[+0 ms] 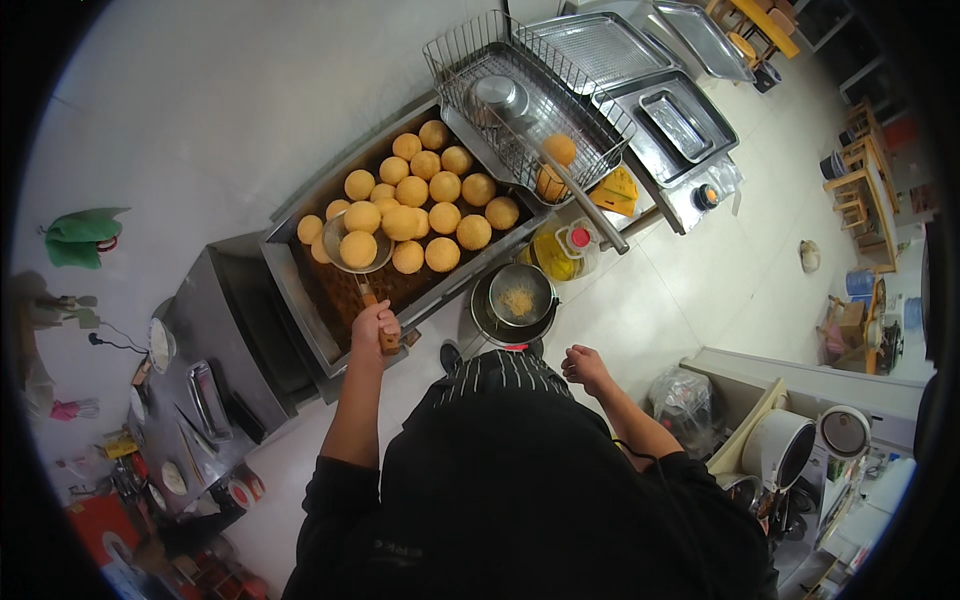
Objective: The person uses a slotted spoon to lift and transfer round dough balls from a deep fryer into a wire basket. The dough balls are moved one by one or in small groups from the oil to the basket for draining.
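Strainer (333, 243) is just beyond the left hand (375, 328), which is closed tight around its wooden handle (368, 294). The right hand (585, 367) hangs well apart from it, narrow, fingers curled in; whether they close fully I cannot tell. A striped apron (492, 376) shows between the forearms.

Ahead of and between the hands, a sieve (537, 277) with pale crumbs sits in a dark pot (482, 308) on the floor (650, 285). Just past the right hand is a jug (556, 256) of yellow oil with a red cap.

Beyond the left hand, the fryer (442, 297) holds dark brown oil (318, 302) and many golden balls (411, 191), crowded together toward its far end. At least one ball lies in the strainer's round mesh; how deep the mesh sits I cannot tell.

Left of the left hand is a metal tabletop (215, 340). Right of the right hand are a clear bag (685, 395) and, farther out, a white cooker (775, 440).

Farther ahead of the right hand, a wire basket (545, 105) holds two balls at its near corner, with metal trays (590, 45) beyond and wooden stools (850, 205) far off to the right
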`<state>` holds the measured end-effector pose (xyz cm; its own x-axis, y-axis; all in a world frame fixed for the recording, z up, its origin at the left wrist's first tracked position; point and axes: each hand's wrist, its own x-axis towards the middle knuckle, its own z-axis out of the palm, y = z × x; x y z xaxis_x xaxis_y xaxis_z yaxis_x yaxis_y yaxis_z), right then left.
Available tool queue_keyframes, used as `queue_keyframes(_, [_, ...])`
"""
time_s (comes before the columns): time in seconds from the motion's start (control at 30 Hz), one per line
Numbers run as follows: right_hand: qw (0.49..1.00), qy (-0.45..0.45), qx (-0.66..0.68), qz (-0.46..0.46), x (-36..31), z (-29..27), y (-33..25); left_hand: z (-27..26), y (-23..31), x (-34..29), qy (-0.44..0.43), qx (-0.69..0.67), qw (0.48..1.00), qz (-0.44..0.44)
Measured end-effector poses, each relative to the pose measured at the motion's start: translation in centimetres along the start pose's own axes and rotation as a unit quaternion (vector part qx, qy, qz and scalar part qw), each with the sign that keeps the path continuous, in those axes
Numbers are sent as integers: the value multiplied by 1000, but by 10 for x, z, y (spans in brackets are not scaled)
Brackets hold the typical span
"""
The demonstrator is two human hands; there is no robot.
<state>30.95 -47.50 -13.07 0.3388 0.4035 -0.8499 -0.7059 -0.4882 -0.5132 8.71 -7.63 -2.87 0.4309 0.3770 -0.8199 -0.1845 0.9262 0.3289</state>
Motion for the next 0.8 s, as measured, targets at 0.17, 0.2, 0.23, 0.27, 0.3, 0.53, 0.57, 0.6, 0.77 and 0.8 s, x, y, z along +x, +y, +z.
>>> queue_keyframes(0.17, [1000,7,-3,-14,2,-1,-7,68,-4,1,71,136,985,81])
queue_keyframes(0.2, [1000,8,2,-16,1,-1,-10,79,-6,1,69,161,980,96])
queue_keyframes(0.23, [1000,13,4,-13,1,-2,-12,87,-7,0,73,189,973,108])
queue_keyframes(0.27, [1000,13,10,-20,-1,-2,-13,94,-9,-1,76,210,967,120])
queue_keyframes(0.3, [1000,17,13,-23,-2,-3,-14,100,-9,-1,79,231,961,132])
queue_keyframes(0.53, [999,37,31,-8,-12,-3,-8,73,19,-13,-45,180,977,103])
queue_keyframes(0.57, [999,37,31,-8,-12,-1,-6,64,25,-15,-51,179,978,97])
queue_keyframes(0.6, [999,38,29,-5,-13,0,-4,54,29,-18,-54,178,978,94])
queue_keyframes(0.77, [999,38,14,-8,-14,12,-2,0,54,-27,143,375,893,203])
queue_keyframes(0.8, [999,36,13,-10,-14,14,-3,-13,64,-29,191,464,836,222])
